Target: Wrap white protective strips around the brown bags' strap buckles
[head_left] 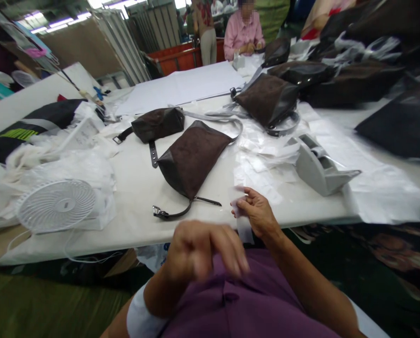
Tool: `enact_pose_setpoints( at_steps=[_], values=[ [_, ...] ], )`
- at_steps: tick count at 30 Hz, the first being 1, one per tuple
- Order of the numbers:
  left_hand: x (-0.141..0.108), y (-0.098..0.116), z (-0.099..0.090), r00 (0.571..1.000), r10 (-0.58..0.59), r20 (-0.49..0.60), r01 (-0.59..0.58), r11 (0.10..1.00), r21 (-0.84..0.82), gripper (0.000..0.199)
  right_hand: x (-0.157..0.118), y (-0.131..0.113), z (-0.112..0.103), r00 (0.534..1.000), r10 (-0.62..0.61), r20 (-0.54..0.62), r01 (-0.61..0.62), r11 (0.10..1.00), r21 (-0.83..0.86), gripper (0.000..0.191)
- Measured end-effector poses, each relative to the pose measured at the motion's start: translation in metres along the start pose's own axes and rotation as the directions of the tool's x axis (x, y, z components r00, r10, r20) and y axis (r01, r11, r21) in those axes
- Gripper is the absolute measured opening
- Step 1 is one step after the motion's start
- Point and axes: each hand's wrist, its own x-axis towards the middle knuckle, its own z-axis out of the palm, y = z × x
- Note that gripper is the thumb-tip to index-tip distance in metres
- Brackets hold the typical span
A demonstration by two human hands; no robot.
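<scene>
A thin translucent strip [244, 229] hangs from my right hand [257, 211], pinched between thumb and fingers at the table's front edge. My left hand [208, 249] is raised in front of my body, blurred by motion, its fingers bent downward; whether it holds anything is hidden. Beyond the hands a dark brown bag [198, 157] with black leather corners lies on the white table [132, 188]. Its buckled strap [175, 215] and a thin zipper end point toward me. A smaller brown bag [159, 124] lies behind it at the left.
A white fan [65, 204] stands at the left among plastic wrapping. A grey tape dispenser [317, 169] sits at the right beside white sheets [386, 188]. More dark bags [269, 98] are piled at the back right. A person in a pink shirt [243, 30] sits across the table.
</scene>
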Motion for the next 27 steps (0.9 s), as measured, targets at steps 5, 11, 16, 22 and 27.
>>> enact_pose_setpoints(
  at_steps=[5,11,16,22,27],
  values=[
    [0.042,-0.023,0.017,0.91,-0.366,-0.195,0.235,0.842,-0.486,0.033,-0.011,0.008,0.002,0.999,-0.053,0.0,0.053,0.993,-0.105,0.052],
    [0.039,-0.033,0.039,0.893,-0.449,-0.029,0.339,0.713,-0.613,0.03,-0.019,0.02,0.003,0.987,-0.152,0.045,0.158,0.931,-0.329,0.053],
    [0.038,-0.032,0.039,0.892,-0.44,-0.108,0.307,0.762,-0.57,0.023,-0.024,0.025,0.004,0.988,-0.147,0.053,0.156,0.917,-0.367,0.054],
    [0.035,-0.032,0.039,0.88,-0.46,-0.117,0.311,0.746,-0.589,0.02,-0.026,0.028,0.01,0.988,-0.141,0.065,0.155,0.919,-0.362,0.054],
    [0.034,-0.033,0.038,0.874,-0.468,-0.13,0.304,0.736,-0.605,0.025,-0.027,0.025,0.008,0.963,-0.256,0.087,0.266,0.838,-0.477,0.051]
  ],
)
